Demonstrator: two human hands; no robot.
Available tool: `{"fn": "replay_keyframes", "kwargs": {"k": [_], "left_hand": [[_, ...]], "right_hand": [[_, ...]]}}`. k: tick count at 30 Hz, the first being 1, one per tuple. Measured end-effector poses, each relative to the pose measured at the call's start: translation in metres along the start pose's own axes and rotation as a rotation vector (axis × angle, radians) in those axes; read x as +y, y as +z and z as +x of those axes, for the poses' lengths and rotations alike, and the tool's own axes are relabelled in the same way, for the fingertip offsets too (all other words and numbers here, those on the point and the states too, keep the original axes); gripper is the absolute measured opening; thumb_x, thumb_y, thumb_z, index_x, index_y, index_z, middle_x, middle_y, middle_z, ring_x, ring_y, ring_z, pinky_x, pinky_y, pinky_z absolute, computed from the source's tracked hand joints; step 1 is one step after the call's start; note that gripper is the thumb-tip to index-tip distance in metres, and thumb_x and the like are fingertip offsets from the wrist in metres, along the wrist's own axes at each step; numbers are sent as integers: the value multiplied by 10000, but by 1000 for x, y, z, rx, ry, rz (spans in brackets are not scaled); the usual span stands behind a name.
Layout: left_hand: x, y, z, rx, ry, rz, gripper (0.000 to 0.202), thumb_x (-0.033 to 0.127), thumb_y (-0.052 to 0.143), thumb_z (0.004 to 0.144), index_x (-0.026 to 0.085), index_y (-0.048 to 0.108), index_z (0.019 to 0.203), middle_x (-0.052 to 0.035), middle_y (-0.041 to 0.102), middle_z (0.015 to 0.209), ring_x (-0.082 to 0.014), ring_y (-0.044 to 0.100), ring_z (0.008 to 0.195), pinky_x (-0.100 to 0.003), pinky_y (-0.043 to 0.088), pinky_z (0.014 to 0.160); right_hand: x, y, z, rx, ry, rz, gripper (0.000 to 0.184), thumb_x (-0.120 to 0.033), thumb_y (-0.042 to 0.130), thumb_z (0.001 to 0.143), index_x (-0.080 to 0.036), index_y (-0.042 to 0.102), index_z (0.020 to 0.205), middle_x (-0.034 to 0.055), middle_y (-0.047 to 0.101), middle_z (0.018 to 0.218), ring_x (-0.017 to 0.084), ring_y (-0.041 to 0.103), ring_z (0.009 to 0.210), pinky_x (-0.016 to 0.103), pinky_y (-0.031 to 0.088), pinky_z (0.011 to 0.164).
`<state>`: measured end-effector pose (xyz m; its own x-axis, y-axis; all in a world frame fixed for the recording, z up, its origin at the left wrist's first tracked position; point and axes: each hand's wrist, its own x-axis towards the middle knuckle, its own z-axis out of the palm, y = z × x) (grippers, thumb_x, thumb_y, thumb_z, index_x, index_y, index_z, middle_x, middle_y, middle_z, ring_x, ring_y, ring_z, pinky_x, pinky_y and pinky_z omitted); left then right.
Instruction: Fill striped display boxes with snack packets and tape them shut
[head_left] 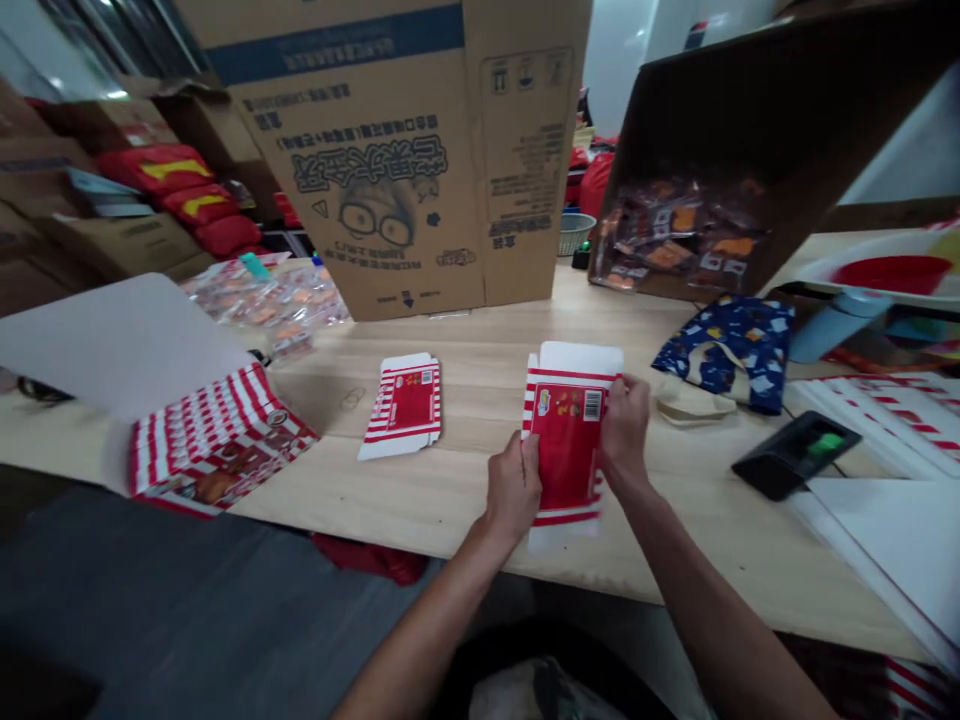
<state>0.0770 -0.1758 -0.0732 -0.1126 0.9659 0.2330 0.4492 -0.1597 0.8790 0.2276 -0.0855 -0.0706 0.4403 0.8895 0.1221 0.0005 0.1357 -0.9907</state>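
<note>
Between my two hands is a red-and-white striped carton [568,450], flattened, with white end flaps and a barcode at its upper right. My left hand [514,487] is closed on its left edge near the bottom. On the right edge, higher up, my right hand [625,430] grips it, fingers mostly behind the card. Another flat striped carton [405,405] lies on the table to the left. Farther left, a stack of striped cartons [225,440] sits near the table's front edge by a large white panel [127,340].
A tall cardboard box [420,170] stands behind the work area. At right, an open box [675,230] holds wrapped snacks. Nearby are a blue patterned bag [727,345], a black tape-dispenser-like object [795,455] and white sheets [900,540]. More wrapped snacks [277,305] lie back left.
</note>
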Motion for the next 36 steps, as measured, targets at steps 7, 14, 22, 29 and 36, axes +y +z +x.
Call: {"fn": "replay_keyframes", "kwargs": {"k": [7,14,22,29,36], "left_hand": [[2,-9,8,-3,-29,-406,583,477,433,1028,207,342,1537,-118,464,1563,-205,433,1440,-358,319,1214],[-16,-5,-10,-2,-183,-422,464,569,476,987,178,679,1133,-55,702,1014,-190,630,945,-304,493,881],[-17,-30,2,-224,-361,-583,735,515,730,833,246,481,1470,-10,718,907,-163,642,793,-267,512,734],[-33,-35,6,-297,-228,-415,367,501,784,794,194,788,995,-68,776,1046,-195,690,921,-272,542,821],[-18,-33,-2,-266,-303,-490,376,403,895,690,207,775,987,-27,768,888,-128,669,735,-212,528,675]], "right_hand": [[13,-32,-47,-269,10,-203,540,-544,537,917,-257,550,1373,30,678,996,207,632,819,334,491,745],[26,-72,-51,-377,78,-294,391,-595,575,877,-206,614,852,5,630,788,198,566,730,304,432,668],[9,-77,-46,-663,216,89,638,-364,674,847,-246,440,1429,-71,526,725,123,446,590,238,349,540],[6,-88,-37,-766,51,-50,234,-398,613,883,-180,677,940,1,628,769,126,541,625,253,439,578],[-21,-97,-29,-1062,-15,-207,242,-395,602,915,-166,679,933,37,678,871,144,590,772,260,461,681]]}}
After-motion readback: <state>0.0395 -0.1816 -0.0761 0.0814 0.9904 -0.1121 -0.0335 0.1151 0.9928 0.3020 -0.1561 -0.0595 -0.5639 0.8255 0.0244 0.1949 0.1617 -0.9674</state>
